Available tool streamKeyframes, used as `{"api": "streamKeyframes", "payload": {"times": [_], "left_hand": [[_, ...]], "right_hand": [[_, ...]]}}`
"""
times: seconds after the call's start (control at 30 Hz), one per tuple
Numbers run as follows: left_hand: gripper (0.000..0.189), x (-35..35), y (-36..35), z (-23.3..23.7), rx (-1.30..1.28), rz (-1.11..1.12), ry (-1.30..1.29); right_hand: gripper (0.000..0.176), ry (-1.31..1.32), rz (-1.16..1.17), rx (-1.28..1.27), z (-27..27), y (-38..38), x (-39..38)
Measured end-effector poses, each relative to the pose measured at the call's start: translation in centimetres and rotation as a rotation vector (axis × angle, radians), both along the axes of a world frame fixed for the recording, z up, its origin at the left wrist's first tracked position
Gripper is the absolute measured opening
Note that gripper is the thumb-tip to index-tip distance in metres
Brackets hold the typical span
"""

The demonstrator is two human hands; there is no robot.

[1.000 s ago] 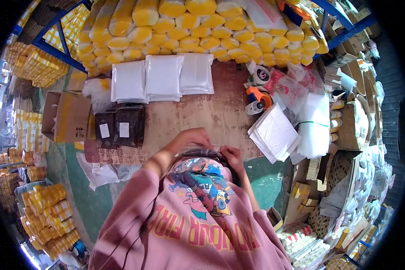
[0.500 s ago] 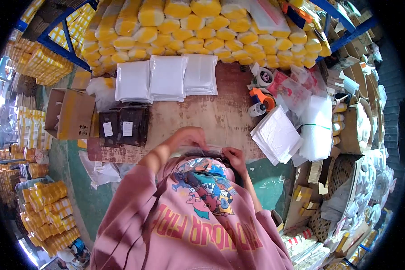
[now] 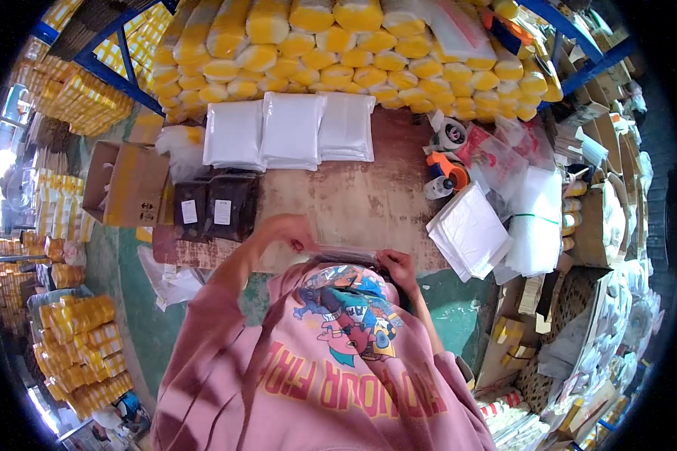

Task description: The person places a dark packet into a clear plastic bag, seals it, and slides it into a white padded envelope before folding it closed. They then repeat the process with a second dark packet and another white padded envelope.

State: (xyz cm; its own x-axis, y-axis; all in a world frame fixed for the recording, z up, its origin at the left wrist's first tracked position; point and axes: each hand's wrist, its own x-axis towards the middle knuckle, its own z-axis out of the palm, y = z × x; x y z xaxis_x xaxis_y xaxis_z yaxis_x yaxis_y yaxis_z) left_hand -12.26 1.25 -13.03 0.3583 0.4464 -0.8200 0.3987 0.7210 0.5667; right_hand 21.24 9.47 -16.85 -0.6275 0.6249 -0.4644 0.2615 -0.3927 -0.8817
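Observation:
A clear plastic bag with something dark in it lies against my body at the table's near edge; the sweatshirt hides most of it. My left hand is bent at the wrist, with its fingers closed at the left end of the bag's upper edge. At the opposite end, my right hand pinches the bag, its fingers curled. Left of my left hand are dark packs with white labels. Beyond both hands stand three stacks of white plastic-wrapped packs.
A wooden table carries a tape dispenser, a small bottle, white sheets and a banded roll of clear bags. Yellow-and-white rolls are piled behind. An open carton stands left.
My left hand has moved left along the bag's top edge, away from my right hand, so more of the edge shows. My right hand stays at its end. The view has shifted slightly.

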Motion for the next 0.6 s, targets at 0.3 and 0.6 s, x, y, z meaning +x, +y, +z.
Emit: {"api": "streamKeyframes", "payload": {"times": [0.3,0.6], "left_hand": [[0.046,-11.7,-12.9,0.7,0.239,0.372,0.044],[0.046,8.0,-4.7,2.0,0.563,0.586,-0.193]], "right_hand": [[0.021,-0.009,-0.018,-0.124,-1.3,0.1,2.1],[0.017,0.097,-0.116,-0.042,-0.7,-0.2,-1.2]]}}
